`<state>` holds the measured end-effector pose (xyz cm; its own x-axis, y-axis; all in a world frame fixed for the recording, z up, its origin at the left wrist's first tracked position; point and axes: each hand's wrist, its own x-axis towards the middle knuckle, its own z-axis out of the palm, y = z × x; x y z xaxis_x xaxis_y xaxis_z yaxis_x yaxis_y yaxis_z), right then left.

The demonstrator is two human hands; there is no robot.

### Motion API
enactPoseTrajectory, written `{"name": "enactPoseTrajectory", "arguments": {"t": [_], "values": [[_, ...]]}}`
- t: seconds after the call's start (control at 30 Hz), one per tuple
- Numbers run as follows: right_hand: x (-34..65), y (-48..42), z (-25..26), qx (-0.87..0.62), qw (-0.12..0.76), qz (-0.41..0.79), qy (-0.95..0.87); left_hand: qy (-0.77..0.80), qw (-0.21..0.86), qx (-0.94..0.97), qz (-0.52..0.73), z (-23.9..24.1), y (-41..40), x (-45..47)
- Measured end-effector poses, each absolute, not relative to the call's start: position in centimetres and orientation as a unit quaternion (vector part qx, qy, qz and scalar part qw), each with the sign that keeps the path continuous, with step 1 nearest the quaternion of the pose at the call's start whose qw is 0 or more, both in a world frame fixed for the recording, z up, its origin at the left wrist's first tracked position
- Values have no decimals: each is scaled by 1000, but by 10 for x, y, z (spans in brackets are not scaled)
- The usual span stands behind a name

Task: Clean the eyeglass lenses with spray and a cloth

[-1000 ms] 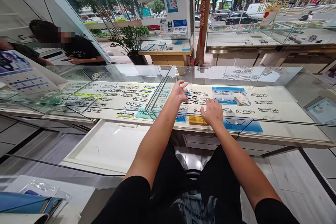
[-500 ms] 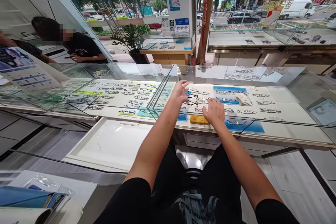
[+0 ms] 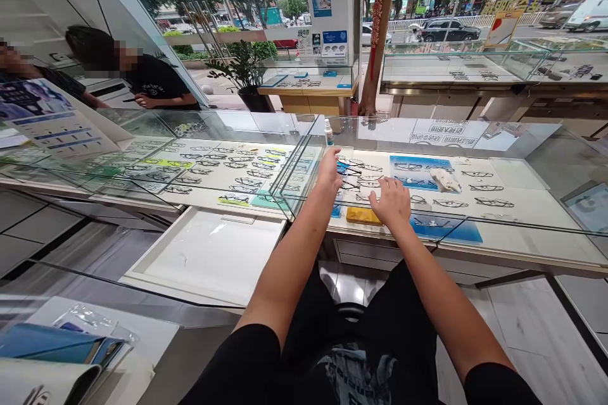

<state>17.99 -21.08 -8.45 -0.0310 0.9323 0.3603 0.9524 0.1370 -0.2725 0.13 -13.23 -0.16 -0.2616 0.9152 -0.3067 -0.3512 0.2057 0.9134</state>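
My left hand point(image 3: 329, 168) is raised over the glass-topped counter, its fingers curled round a pair of dark-framed eyeglasses point(image 3: 350, 171). Dark temples stick out to the right of that hand; the front of the frame is mostly hidden behind it. Just beyond my left fingers a small white spray bottle point(image 3: 329, 131) stands upright. My right hand point(image 3: 392, 202) hovers at or rests on the glass, I cannot tell which, with fingers apart and nothing seen in it. A yellow-brown case or cloth point(image 3: 363, 215) lies to its left. A crumpled whitish cloth point(image 3: 445, 180) lies farther right.
Several rows of eyeglasses point(image 3: 247, 174) lie in the display case. Blue mats point(image 3: 446, 228) are under some frames. A white drawer point(image 3: 209, 253) sticks out at my left. Blue folders point(image 3: 52, 345) lie at lower left. Two people point(image 3: 159, 79) are beyond the calendar point(image 3: 52, 117).
The view has shifted slightly, so the scene sits a little farther right. My left fingers have drawn closer together, away from the spray bottle. My right hand has barely moved.
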Motion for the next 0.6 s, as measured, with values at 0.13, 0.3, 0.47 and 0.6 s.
{"name": "enactPoseTrajectory", "arguments": {"t": [0.13,0.3,0.47,0.6], "values": [[180,-211,-85,-654,235,-22,-719,549,531,257,592,-2,-137,5],[182,-213,-85,-658,224,-25,-719,544,534,267,590,0,-151,7],[184,-214,-86,-660,214,-38,-720,493,522,395,574,15,-184,-10],[185,-214,-90,-653,228,-47,-721,412,559,599,400,51,-225,-48]]}}
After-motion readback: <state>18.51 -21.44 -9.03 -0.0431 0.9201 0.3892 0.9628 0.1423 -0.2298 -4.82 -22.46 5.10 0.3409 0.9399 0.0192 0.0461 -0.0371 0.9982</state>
